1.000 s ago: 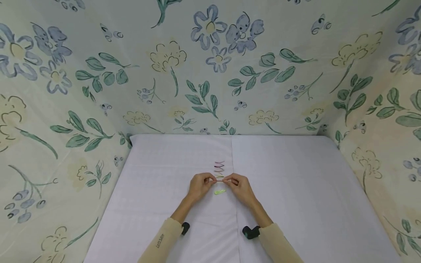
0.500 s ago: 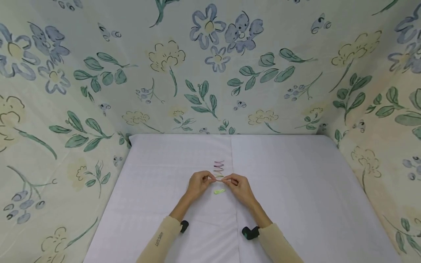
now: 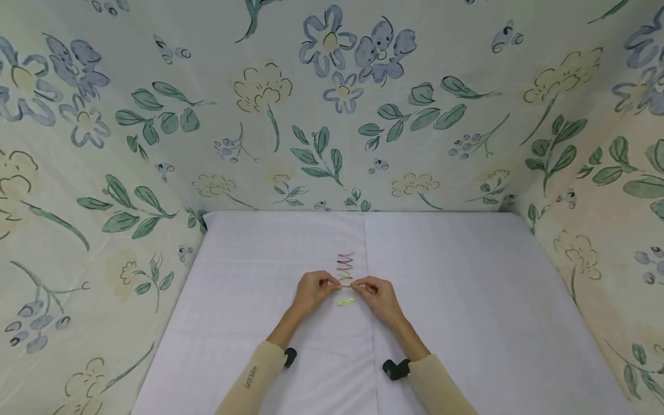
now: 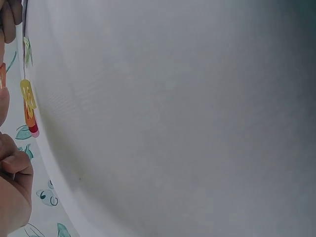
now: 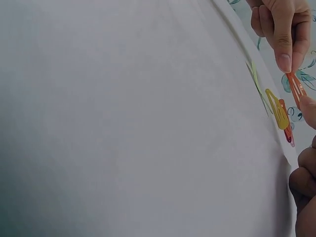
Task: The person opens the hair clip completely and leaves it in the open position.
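Between both hands is an orange snap hair clip (image 5: 296,90), held by its two ends. My left hand (image 3: 313,293) pinches one end between thumb and fingers, and my right hand (image 3: 381,297) pinches the other. Just beyond them on the white cloth lies a yellow hair clip (image 5: 277,108), with another orange clip (image 4: 29,116) and red and pink ones lined up behind it. On the near side, a lime-green hair clip (image 3: 346,302) rests on the cloth by itself.
A white cloth (image 3: 456,288) covers the table, with a seam running front to back near the middle. Floral fabric (image 3: 332,144) hangs behind and along both sides. Black wrist cameras sit at both sleeves.
My hands shift only slightly, still pinching the orange hair clip at its ends. The other clips lie where they were.
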{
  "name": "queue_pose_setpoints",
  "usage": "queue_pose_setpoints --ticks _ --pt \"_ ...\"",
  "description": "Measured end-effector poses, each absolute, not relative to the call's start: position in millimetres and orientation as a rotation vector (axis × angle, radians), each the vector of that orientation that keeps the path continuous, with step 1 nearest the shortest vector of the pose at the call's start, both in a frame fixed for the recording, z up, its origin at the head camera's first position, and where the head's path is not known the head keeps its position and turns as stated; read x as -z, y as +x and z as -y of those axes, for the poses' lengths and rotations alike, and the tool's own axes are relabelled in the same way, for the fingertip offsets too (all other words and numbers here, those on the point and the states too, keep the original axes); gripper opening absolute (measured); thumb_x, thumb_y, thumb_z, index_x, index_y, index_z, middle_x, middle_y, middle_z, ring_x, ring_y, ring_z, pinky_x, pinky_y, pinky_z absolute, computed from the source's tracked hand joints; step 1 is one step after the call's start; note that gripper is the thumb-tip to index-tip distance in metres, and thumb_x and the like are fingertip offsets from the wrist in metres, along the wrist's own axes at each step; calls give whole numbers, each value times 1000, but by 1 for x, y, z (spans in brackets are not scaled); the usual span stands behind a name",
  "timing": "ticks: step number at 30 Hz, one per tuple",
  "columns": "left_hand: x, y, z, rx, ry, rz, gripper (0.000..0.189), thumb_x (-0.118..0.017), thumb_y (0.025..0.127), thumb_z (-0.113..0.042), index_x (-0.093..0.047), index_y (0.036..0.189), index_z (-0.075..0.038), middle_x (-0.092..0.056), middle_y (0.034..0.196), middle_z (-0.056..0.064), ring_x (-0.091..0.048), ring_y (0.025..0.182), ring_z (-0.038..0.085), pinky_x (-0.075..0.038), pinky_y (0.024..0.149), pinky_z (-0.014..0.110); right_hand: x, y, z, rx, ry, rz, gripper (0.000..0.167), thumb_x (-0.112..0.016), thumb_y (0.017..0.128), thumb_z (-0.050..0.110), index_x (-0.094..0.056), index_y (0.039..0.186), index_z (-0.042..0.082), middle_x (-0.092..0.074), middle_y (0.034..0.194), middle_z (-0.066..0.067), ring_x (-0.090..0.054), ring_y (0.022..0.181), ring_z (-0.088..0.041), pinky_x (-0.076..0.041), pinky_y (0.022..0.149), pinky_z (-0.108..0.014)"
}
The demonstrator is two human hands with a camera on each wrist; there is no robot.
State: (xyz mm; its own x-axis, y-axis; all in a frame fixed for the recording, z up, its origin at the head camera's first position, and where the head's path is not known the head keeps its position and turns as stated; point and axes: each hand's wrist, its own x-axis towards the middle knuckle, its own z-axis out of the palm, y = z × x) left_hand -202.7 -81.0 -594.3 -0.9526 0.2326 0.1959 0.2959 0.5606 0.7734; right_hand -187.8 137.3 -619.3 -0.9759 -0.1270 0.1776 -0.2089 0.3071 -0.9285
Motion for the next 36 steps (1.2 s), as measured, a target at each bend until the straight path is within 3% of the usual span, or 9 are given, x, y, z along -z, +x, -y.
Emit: queue_pose_setpoints --ticks 11,23,29,36 --pt "593 -202 81 1318 -454 2725 9 -87 82 -15 -83 87 -8 -54 58 -3 -37 54 0 -33 52 17 622 -189 -137 -1777 324 2476 8 -81 90 15 -83 97 12 -36 57 7 -30 52 1 -27 50 -18" --pt "593 -202 80 1276 -461 2748 14 -87 82 -10 -83 95 -7 -45 56 -5 -35 52 2 -34 52 18 627 -190 -133 -1802 327 2403 11 -84 85 12 -83 96 9 -40 56 -3 -32 52 -2 -26 51 -16" --pt "596 -202 80 1222 -503 2719 16 -87 80 -6 -82 95 -4 -43 55 -6 -34 52 1 -33 51 17 627 -192 -133 -1727 342 2440 10 -83 86 12 -84 96 12 -42 57 2 -33 53 1 -27 52 -16" --pt "593 -204 78 1151 -459 2829 17 -87 83 -12 -83 98 -7 -43 56 -8 -34 52 1 -31 52 18 627 -194 -132 -1631 354 2502 8 -81 89 8 -83 96 10 -47 60 5 -36 54 2 -30 53 -17"
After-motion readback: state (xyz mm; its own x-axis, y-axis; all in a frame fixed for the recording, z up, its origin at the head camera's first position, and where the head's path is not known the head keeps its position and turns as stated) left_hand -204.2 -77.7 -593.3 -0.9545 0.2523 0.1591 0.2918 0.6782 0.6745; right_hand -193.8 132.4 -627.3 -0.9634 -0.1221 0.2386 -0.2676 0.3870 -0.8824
